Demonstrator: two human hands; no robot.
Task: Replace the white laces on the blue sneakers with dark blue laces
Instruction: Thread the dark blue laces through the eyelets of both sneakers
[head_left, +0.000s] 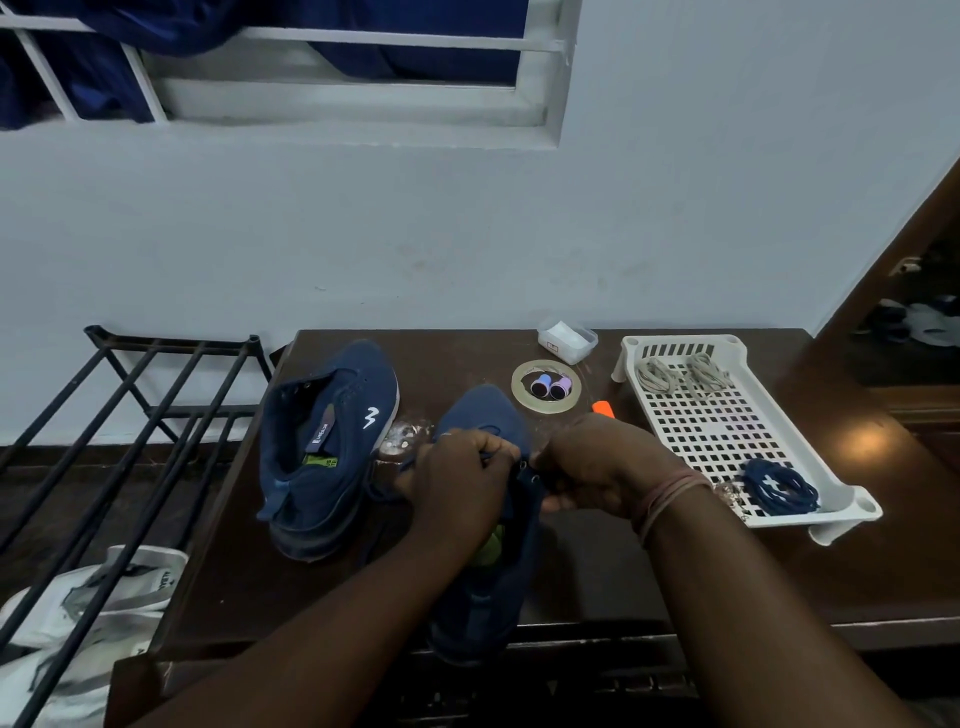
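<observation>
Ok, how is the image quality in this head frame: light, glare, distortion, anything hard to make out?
Head view: dim, bluish light; a glare spot on the table right of the white tray; wide-angle bending tilts the window frame; the left hand and right hand are soft, and their dark lace merges with the near sneaker.

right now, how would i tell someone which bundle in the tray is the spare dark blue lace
Find the white slotted tray at the right of the dark table. The dark blue lace bundle lies at its near end, closest to the person. The two other bundles are pale grey and sit at the far end.
</observation>
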